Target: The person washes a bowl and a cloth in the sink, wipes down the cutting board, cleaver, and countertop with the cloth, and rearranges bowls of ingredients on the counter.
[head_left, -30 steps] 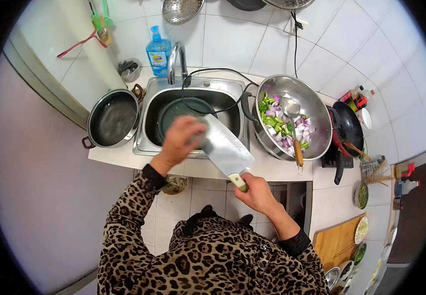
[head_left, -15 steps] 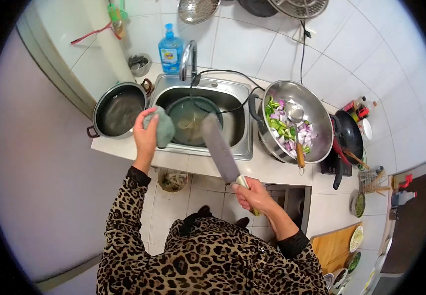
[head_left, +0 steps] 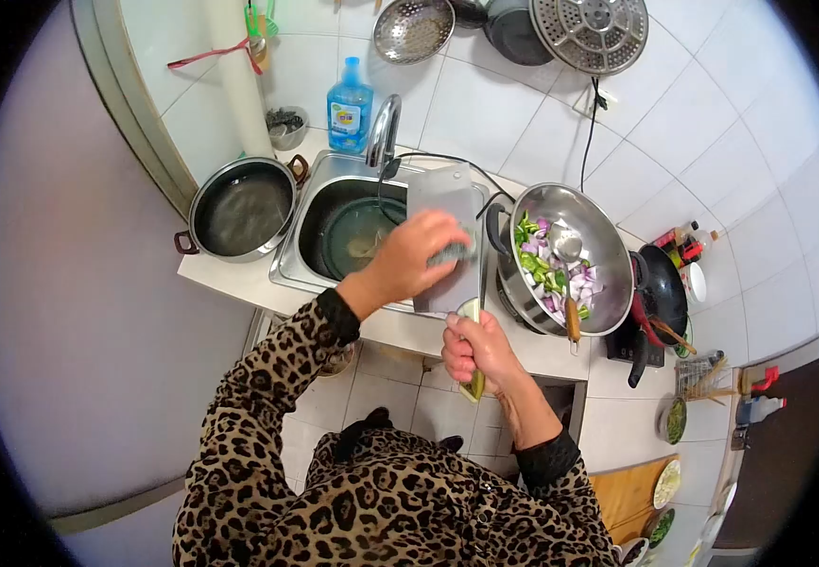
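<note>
In my right hand (head_left: 482, 350) is the pale handle of a wide cleaver (head_left: 445, 194), its blade pointing up over the right side of the steel sink (head_left: 282, 269). My left hand (head_left: 412, 255) presses a grey-green cloth (head_left: 451, 252) against the flat of the blade. Below and left of the blade, a dark round basin (head_left: 341, 236) with cloudy water sits inside the sink. The curved faucet (head_left: 384, 130) stands behind it. Part of the cloth is hidden under my left fingers.
Left of the sink is a pot of water (head_left: 243, 210). To the right stand a large steel pan (head_left: 608, 227) with chopped onion, green pepper and a ladle, and a black wok (head_left: 663, 293). A blue soap bottle (head_left: 349, 106) is behind. A cutting board (head_left: 629, 491) lies lower right.
My left hand has moved with the cloth from the sink's left edge onto the cleaver blade. The cleaver has turned more upright and shows its broad face. The view has shifted slightly.
</note>
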{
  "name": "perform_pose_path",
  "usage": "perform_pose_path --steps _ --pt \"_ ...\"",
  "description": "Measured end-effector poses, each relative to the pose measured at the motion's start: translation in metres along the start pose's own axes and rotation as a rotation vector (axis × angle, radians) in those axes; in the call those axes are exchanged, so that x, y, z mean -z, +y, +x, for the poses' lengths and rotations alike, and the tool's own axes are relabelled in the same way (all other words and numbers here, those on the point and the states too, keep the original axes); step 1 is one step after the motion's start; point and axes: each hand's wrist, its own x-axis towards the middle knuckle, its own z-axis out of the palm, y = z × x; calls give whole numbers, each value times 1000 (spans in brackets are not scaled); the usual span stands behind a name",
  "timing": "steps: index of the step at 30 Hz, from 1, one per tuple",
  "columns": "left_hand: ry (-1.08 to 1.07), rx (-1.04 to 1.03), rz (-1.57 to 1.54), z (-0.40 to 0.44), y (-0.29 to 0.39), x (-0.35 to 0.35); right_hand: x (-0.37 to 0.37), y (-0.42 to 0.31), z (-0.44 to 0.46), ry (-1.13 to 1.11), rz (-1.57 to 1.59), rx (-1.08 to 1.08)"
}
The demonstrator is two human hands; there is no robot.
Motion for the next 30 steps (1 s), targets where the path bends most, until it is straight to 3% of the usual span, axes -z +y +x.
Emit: perform_pose_path --steps 2,8,10,11,12,13,17,21,23,25,26,27,29,30 --pt "-160 -53 -63 -12 8 4 5 -9 4 23 8 46" --pt "-172 -177 119 -34 -20 19 18 -21 -8 -57 -27 158" --pt "-101 3 284 -35 -25 34 13 -19 -30 -48 -22 109" --pt "-107 107 312 -42 -30 51 19 -2 -28 -94 -130 210" --pt "-58 80 330 -60 -68 50 22 -4 -51 -81 -134 254" --pt "36 347 221 -74 -68 52 31 9 -64 -94 -196 340" --pt "106 897 2 -126 -33 26 69 66 -135 56 -410 464" --pt "-144 1397 -351 -141 40 -45 114 154 -208 533 -476 596" --pt "-466 1263 -555 -122 95 -75 108 167 -262 739 -152 377" --pt "-613 1173 -771 -129 102 -117 121 202 -292 1012 -76 331" --pt "-749 1013 -777 -125 112 -135 133 219 -304 1181 -150 328" --pt "-765 994 -778 -117 130 -153 143 233 -315 1348 -227 325" --pt "-772 1290 -1074 -107 159 -195 164 258 -331 1653 -372 354" --pt "-788 1276 -1070 -103 173 -215 180 273 -339 1745 -448 311"
